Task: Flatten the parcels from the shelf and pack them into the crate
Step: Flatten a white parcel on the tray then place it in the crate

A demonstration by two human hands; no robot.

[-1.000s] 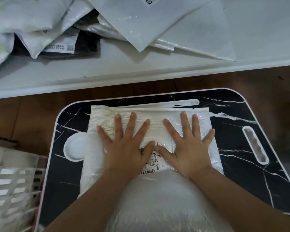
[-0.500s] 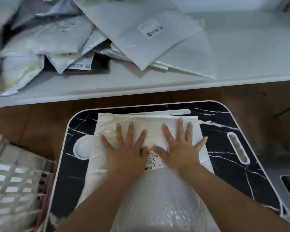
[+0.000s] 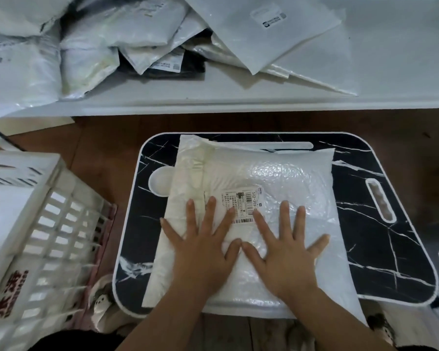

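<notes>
Item: bubble-wrap parcel, white, w/ printed label. Loc: flat on black marble-pattern worktop, near edge overhanging toward the person.

Hands: left hand and right hand both palm-down on near half of parcel, thumbs almost touching. Fingers spread apart and flat, pressing, not clamped on anything.

Change vs. 1 s ago: hands sit nearer the person now; before, they pressed the far half, over the label. Label now mostly uncovered, only left fingertips at its edge. Near end, which bulged up under the wrists, now reads much flatter. Far half lies smooth.

Meaning: flattening stroke looks close to done, air apparently pushed out along the length. Next step likely lift and transfer.

Other stock: white slatted crate at left, just beside worktop; contents unclear. Heap of unflattened parcels on shelf beyond worktop, so much of the task remains.
</notes>
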